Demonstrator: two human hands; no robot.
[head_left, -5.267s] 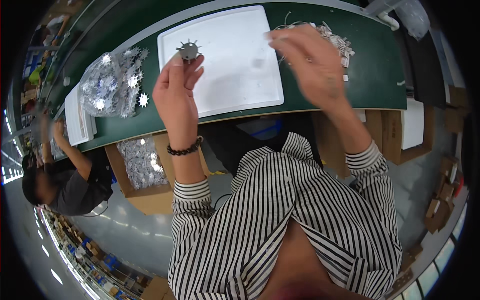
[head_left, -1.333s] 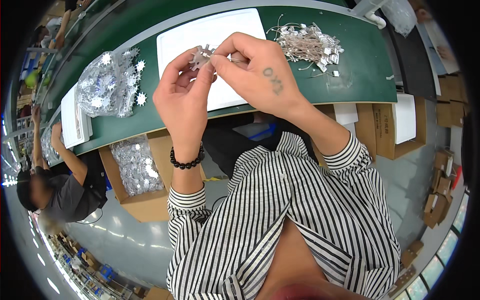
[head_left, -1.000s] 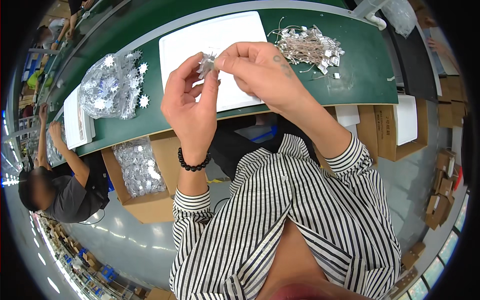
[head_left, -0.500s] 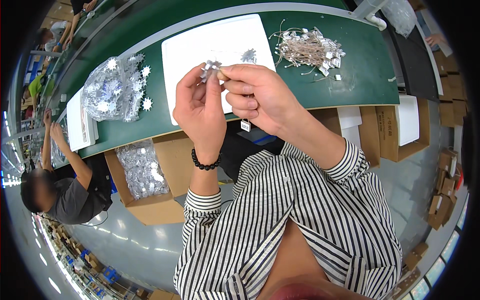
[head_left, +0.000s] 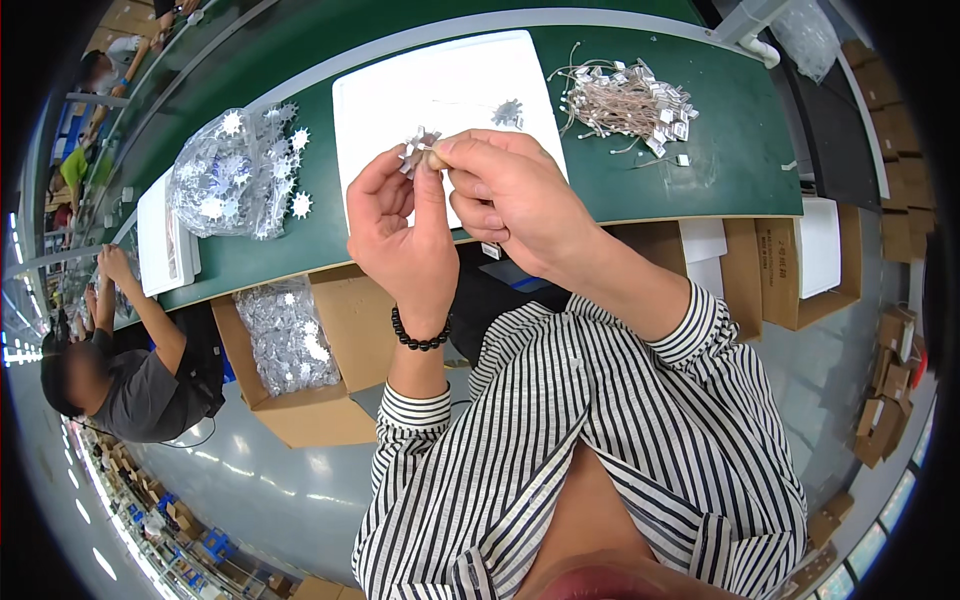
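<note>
Above the front part of a white board (head_left: 390, 105), my left hand (head_left: 408, 240) pinches a silver star-shaped piece (head_left: 415, 153) with many points between thumb and fingers. The thumb and index finger of my right hand (head_left: 525, 195) close together against the piece's right side, on what looks like the thin end of a cord. Below that hand shows a small white tag (head_left: 491, 250), which seems to belong to the cord; most of the cord is hidden by my fingers. A second silver star (head_left: 508, 112) lies on the board.
A clear plastic bag (head_left: 205, 180) of silver stars sits to the left, with loose stars beside it. At the right lies a pile of thin brown cords (head_left: 630, 105) with white tags. Open cartons (head_left: 345, 325) stand below the green table (head_left: 720, 180). A co-worker (head_left: 150, 385) sits at far left.
Both hands stay together at the star, which has tilted slightly. The white tag hangs less far below my right hand. The whole view has shifted slightly.
</note>
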